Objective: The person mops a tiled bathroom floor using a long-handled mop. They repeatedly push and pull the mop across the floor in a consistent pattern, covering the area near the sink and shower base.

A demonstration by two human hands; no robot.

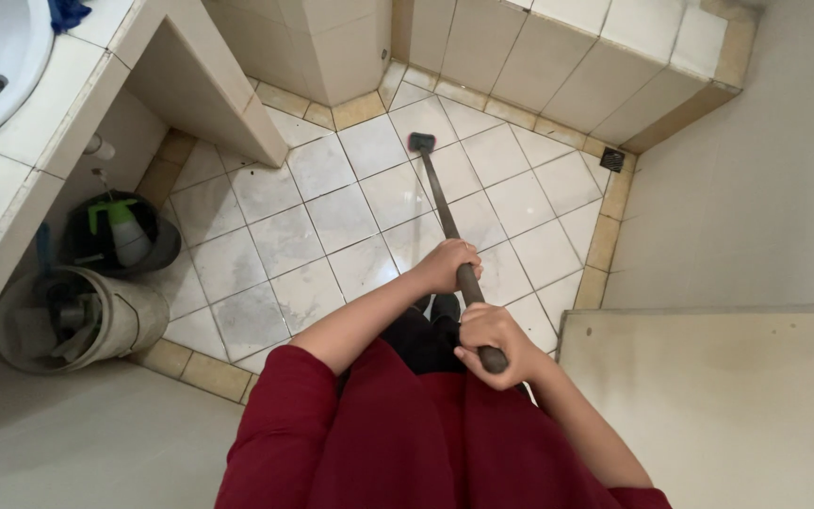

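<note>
Both hands grip a long-handled brush on the tiled floor.
Left hand clasps the handle ahead, right hand wraps its end, steering the brush head far forward.

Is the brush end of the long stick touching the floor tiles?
Touching. The head view shows the brush head resting flat on the tiled floor, with no gap or shadow beneath it.

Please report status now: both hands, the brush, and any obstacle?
Left hand and right hand grip long-handled brush. Head on floor tiles. Nothing blocks it.

L hand fwd, R hand back, fingers curled
</note>
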